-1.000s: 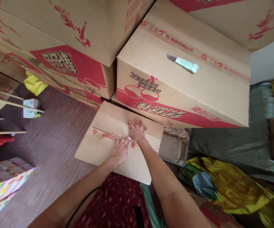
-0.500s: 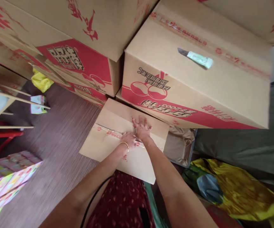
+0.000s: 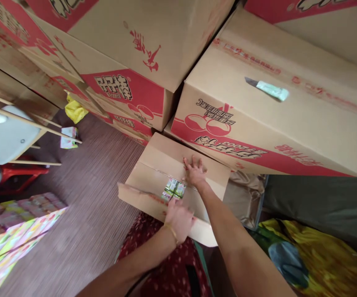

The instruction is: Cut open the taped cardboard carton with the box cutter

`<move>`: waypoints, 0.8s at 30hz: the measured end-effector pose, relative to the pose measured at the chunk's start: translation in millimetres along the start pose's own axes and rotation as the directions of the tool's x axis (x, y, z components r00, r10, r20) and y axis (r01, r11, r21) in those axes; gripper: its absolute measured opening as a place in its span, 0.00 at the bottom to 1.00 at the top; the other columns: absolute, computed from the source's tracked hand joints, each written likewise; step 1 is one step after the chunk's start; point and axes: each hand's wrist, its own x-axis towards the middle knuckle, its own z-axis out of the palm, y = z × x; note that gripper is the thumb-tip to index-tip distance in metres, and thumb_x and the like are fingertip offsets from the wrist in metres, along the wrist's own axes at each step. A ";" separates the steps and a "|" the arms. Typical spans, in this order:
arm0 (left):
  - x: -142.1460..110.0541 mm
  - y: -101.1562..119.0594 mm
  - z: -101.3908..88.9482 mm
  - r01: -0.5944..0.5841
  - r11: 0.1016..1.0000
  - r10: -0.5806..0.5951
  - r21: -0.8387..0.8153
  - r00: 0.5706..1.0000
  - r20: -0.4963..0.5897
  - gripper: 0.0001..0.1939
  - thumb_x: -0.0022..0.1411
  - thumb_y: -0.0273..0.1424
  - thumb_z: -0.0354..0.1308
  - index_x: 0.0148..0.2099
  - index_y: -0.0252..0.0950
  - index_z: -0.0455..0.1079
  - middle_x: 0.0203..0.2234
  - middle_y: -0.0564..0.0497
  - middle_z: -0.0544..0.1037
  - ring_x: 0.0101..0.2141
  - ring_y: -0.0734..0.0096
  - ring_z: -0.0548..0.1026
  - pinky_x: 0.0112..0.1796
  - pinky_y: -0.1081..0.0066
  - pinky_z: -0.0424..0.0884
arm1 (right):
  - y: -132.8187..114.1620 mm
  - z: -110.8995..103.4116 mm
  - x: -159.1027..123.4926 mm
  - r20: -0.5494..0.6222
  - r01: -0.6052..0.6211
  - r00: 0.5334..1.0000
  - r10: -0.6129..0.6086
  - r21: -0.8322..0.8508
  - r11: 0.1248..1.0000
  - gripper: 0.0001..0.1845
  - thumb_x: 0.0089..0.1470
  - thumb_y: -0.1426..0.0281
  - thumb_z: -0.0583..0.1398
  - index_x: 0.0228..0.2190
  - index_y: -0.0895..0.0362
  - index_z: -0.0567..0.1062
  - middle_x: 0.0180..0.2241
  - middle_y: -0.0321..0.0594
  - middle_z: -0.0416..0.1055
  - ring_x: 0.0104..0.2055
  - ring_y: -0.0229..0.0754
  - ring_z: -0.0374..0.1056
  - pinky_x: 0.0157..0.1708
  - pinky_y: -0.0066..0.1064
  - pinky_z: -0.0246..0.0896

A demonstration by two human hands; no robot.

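A cardboard box (image 3: 158,154) lies in front of me with its near flap (image 3: 141,201) lifted and tilted toward me. My left hand (image 3: 178,218), a thin bracelet at its wrist, grips this flap by its inner edge. My right hand (image 3: 196,172) rests on the far flap, fingers spread. Between the flaps, green and pink printed packs (image 3: 174,189) show in the opening under an inner pair of flaps. The rest of the contents is hidden.
Large printed cartons (image 3: 123,88) are stacked behind the box. A knife with a wrapped handle (image 3: 271,90) lies on the big carton (image 3: 228,99) at right. Colourful packs (image 3: 20,235), a red stool (image 3: 20,175) and a yellow bag (image 3: 75,108) are on the left.
My left hand has moved from the taped seam toward me, and the near flap has come up, exposing the packs. My right hand stays on the far flap. The view has shifted slightly.
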 end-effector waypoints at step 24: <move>-110.7 18.3 13.8 0.004 0.975 -0.058 0.221 0.970 0.237 0.18 0.64 0.28 0.43 0.48 0.41 0.72 0.41 0.45 0.75 0.42 0.53 0.75 0.40 0.58 0.70 | 124.0 147.2 -261.6 0.402 -0.400 0.916 -0.003 0.910 -0.110 0.45 0.41 0.56 0.63 0.57 0.64 0.62 0.46 0.49 0.72 0.47 0.48 0.69 0.52 0.38 0.61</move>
